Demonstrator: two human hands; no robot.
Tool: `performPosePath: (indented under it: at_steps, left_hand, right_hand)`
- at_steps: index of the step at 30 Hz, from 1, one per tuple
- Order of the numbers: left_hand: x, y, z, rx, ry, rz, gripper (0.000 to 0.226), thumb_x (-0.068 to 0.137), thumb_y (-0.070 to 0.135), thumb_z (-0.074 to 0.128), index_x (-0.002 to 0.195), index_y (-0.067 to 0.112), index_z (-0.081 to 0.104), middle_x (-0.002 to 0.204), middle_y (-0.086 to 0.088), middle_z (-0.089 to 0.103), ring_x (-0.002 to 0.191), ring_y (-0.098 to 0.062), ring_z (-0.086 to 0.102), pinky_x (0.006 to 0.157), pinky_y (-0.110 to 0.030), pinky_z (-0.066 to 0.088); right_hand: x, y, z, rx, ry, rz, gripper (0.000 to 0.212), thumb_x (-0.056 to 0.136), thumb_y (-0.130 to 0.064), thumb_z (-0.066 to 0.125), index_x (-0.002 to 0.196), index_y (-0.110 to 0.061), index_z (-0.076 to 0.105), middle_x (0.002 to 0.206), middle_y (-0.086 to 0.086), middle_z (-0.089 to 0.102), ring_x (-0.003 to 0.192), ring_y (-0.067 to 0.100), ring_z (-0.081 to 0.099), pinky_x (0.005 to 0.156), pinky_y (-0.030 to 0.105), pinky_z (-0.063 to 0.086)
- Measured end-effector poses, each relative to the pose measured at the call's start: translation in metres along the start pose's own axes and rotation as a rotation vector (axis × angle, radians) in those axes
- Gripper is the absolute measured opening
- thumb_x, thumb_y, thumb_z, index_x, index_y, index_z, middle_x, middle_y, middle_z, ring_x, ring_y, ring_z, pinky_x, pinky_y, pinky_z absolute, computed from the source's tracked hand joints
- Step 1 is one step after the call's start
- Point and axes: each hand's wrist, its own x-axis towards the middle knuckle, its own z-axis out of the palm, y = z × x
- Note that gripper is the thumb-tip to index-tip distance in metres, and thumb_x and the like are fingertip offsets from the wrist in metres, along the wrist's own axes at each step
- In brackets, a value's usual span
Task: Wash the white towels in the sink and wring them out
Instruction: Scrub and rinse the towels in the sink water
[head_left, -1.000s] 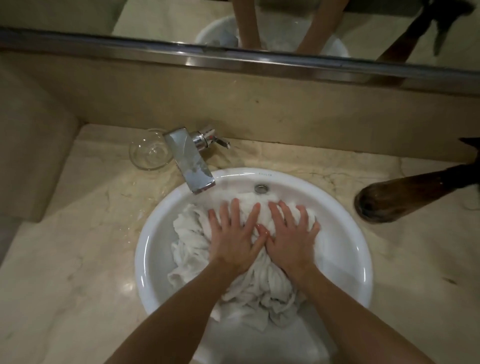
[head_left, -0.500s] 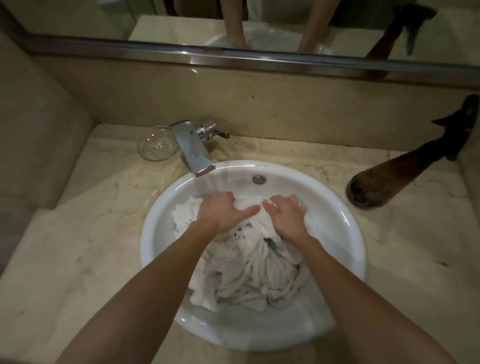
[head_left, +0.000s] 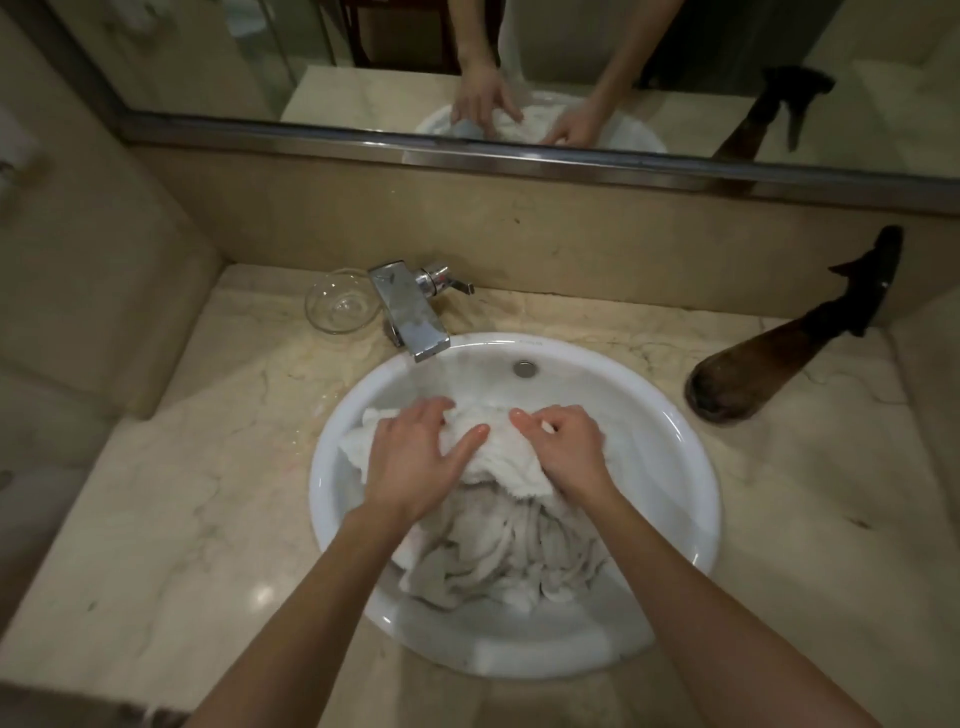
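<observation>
A wet heap of white towels (head_left: 498, 551) fills the round white sink (head_left: 693, 467). Both my hands are on the far part of the heap, below the faucet (head_left: 410, 317). My left hand (head_left: 415, 460) grips a bunched fold, its fingers curled over the towel's far edge and its thumb stretched toward the middle. My right hand (head_left: 569, 452) grips the cloth beside it with curled fingers. The two hands are a short way apart, with a ridge of towel raised between them. A thin stream of water appears to fall from the spout into the bowl.
A clear glass bowl (head_left: 343, 306) stands left of the faucet on the marble counter (head_left: 171, 519). A dark brown tapered object (head_left: 753, 374) lies at the right, reaching the back wall. A mirror (head_left: 519, 62) spans the back. Walls close in on both sides.
My hands lay flat, pressing on the towels, a second ago. Their fingers have since curled and gathered the far part of the cloth into a bunch.
</observation>
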Motion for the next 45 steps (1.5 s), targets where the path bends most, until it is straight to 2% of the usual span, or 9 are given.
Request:
performPosePath:
  at_steps: [4, 7, 10, 23, 31, 34, 38, 40, 45]
  left_hand:
    - [-0.01, 0.024, 0.025, 0.265, -0.006, -0.001, 0.072, 0.095, 0.069, 0.019, 0.153, 0.029, 0.03, 0.158, -0.012, 0.026, 0.148, -0.034, 0.016, 0.121, -0.057, 0.002]
    - [-0.035, 0.022, 0.047, 0.25, -0.124, -0.069, 0.071, 0.092, 0.075, 0.016, 0.156, 0.044, 0.006, 0.166, -0.006, -0.005, 0.151, -0.04, -0.006, 0.115, -0.069, 0.0]
    - [-0.049, 0.0, 0.071, 0.328, -0.222, -0.107, 0.074, 0.087, 0.081, 0.005, 0.15, 0.05, -0.02, 0.159, 0.0, -0.036, 0.145, -0.041, -0.03, 0.111, -0.074, 0.003]
    - [0.0, -0.018, 0.085, 0.359, -0.372, -0.094, 0.058, 0.092, 0.075, 0.014, 0.147, 0.055, 0.012, 0.162, 0.004, -0.021, 0.148, -0.036, -0.018, 0.111, -0.071, 0.006]
    - [0.011, -0.016, 0.076, 0.246, -0.525, -0.134, 0.061, 0.094, 0.072, 0.022, 0.149, 0.059, -0.003, 0.161, 0.003, -0.029, 0.148, -0.039, -0.02, 0.113, -0.07, -0.002]
    - [0.01, -0.024, 0.06, 0.096, -0.561, -0.089, 0.058, 0.095, 0.066, 0.039, 0.149, 0.056, 0.02, 0.161, 0.007, -0.025, 0.149, -0.032, -0.019, 0.114, -0.068, -0.003]
    - [-0.011, -0.028, 0.044, 0.0, -0.13, 0.023, 0.048, 0.09, 0.048, 0.049, 0.136, 0.034, 0.049, 0.162, 0.004, 0.02, 0.147, -0.025, 0.021, 0.111, -0.06, 0.031]
    - [-0.013, -0.029, 0.041, 0.07, 0.055, -0.037, 0.058, 0.087, 0.048, 0.053, 0.14, 0.026, 0.044, 0.161, -0.001, 0.023, 0.146, -0.029, 0.022, 0.113, -0.06, 0.028]
    - [0.017, -0.028, 0.043, 0.181, -0.184, -0.202, 0.129, 0.065, 0.084, 0.062, 0.156, 0.022, -0.005, 0.164, -0.008, 0.0, 0.152, -0.028, 0.0, 0.122, -0.05, 0.016]
  right_hand:
    - [-0.002, 0.024, -0.022, -0.49, 0.186, 0.083, 0.037, 0.099, -0.056, 0.041, 0.112, -0.036, 0.07, 0.128, -0.009, 0.064, 0.127, 0.018, 0.041, 0.099, 0.047, 0.025]
    - [-0.011, 0.029, -0.024, -0.449, 0.084, -0.021, 0.066, 0.094, -0.069, 0.023, 0.152, -0.04, 0.033, 0.166, -0.006, 0.018, 0.151, 0.022, 0.008, 0.116, 0.057, 0.011]
    - [-0.024, 0.036, -0.002, -0.576, -0.057, -0.254, 0.075, 0.09, -0.077, 0.019, 0.157, -0.047, 0.004, 0.168, -0.01, -0.007, 0.154, 0.027, -0.013, 0.116, 0.067, 0.0]
    - [0.011, 0.046, 0.043, -0.8, -0.024, -0.261, 0.058, 0.099, -0.063, 0.024, 0.155, -0.05, 0.017, 0.162, -0.001, 0.03, 0.145, 0.04, 0.027, 0.105, 0.081, 0.012]
    - [0.019, 0.037, 0.04, -0.839, -0.075, -0.247, 0.051, 0.098, -0.057, 0.029, 0.147, -0.045, 0.036, 0.145, 0.009, 0.049, 0.12, 0.042, 0.048, 0.092, 0.077, 0.033]
    - [0.019, 0.03, 0.031, -0.818, -0.131, -0.231, 0.052, 0.1, -0.06, 0.021, 0.151, -0.05, 0.025, 0.157, 0.006, 0.035, 0.133, 0.041, 0.038, 0.101, 0.078, 0.023]
    - [0.0, 0.03, 0.025, -0.765, -0.223, -0.178, 0.058, 0.098, -0.065, 0.01, 0.154, -0.053, -0.003, 0.168, -0.002, 0.0, 0.151, 0.035, -0.001, 0.112, 0.074, 0.003]
    - [-0.02, 0.029, 0.028, -0.735, -0.22, -0.165, 0.072, 0.087, -0.078, 0.007, 0.154, -0.052, -0.004, 0.168, -0.003, -0.012, 0.151, 0.036, -0.013, 0.112, 0.075, -0.003]
    - [-0.024, 0.011, 0.029, -0.599, -0.282, -0.002, 0.13, 0.055, -0.099, 0.05, 0.145, -0.051, -0.031, 0.16, -0.008, -0.034, 0.148, 0.041, -0.024, 0.11, 0.076, 0.0]
